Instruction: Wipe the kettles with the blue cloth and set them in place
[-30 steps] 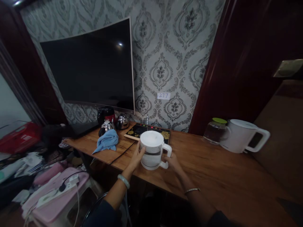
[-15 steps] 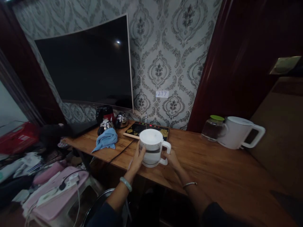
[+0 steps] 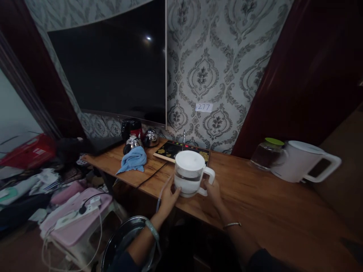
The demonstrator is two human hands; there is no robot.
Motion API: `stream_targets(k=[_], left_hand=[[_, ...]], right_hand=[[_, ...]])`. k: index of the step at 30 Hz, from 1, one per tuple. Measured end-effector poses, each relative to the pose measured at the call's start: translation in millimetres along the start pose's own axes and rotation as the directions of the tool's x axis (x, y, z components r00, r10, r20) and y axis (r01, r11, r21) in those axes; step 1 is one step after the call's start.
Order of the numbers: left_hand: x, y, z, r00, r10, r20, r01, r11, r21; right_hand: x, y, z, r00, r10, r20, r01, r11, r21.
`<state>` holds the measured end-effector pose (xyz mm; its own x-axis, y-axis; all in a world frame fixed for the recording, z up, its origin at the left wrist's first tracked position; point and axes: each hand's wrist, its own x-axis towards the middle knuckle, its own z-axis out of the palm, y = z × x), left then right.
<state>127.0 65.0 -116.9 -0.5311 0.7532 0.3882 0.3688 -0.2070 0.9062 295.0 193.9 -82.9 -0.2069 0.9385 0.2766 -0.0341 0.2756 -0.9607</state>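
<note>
Up front, a white jug (image 3: 190, 173) with its lid on stands near the desk (image 3: 255, 204) front edge; contents hidden. The left hand (image 3: 169, 196) cups its side, the right hand (image 3: 213, 190) curls at its handle. Bare wood lies rightward before a kettle (image 3: 300, 161).

blue cloth (image 3: 132, 159) near dark tray (image 3: 181, 150); white kettle (image 3: 303, 166) beside glass jar (image 3: 266, 154), right

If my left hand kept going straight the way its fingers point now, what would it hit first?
The left hand already rests against the white kettle, so it meets that at once. Behind it lies the black induction tray, though depth is unclear.
</note>
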Motion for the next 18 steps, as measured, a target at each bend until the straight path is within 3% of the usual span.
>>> stream_targets(k=[4,9,11,13,16,18], left_hand=[[16.0,-1.7,-34.4,0.997,0.009,-0.077,-0.001,0.996,0.092],[80.2,0.4,-108.8,0.916,0.261,-0.306,-0.112,0.896,0.429],[106.9,-0.4,-136.6,0.884,0.265,-0.385,-0.024,0.849,0.529],[126.9,-2.2,-155.7,0.870,0.194,-0.453,0.146,0.777,0.613],[141.3,-7.3,-166.5,0.849,0.051,-0.525,0.388,0.614,0.687],[142.4,-12.2,-166.5,0.842,-0.003,-0.540,0.458,0.531,0.712]], right_hand=[[-2.2,5.4,-2.2,0.999,0.022,-0.035,-0.023,1.000,-0.020],[-4.9,13.4,-3.0,0.994,0.063,-0.093,-0.067,0.997,-0.039],[-7.3,13.6,-2.1,0.992,0.071,-0.102,-0.073,0.997,-0.022],[-9.7,12.1,-1.3,0.991,0.077,-0.109,-0.080,0.997,-0.018],[-11.7,8.9,-0.1,0.988,0.103,-0.117,-0.107,0.994,-0.028],[-11.9,6.9,0.8,0.988,0.111,-0.109,-0.113,0.994,-0.006]])
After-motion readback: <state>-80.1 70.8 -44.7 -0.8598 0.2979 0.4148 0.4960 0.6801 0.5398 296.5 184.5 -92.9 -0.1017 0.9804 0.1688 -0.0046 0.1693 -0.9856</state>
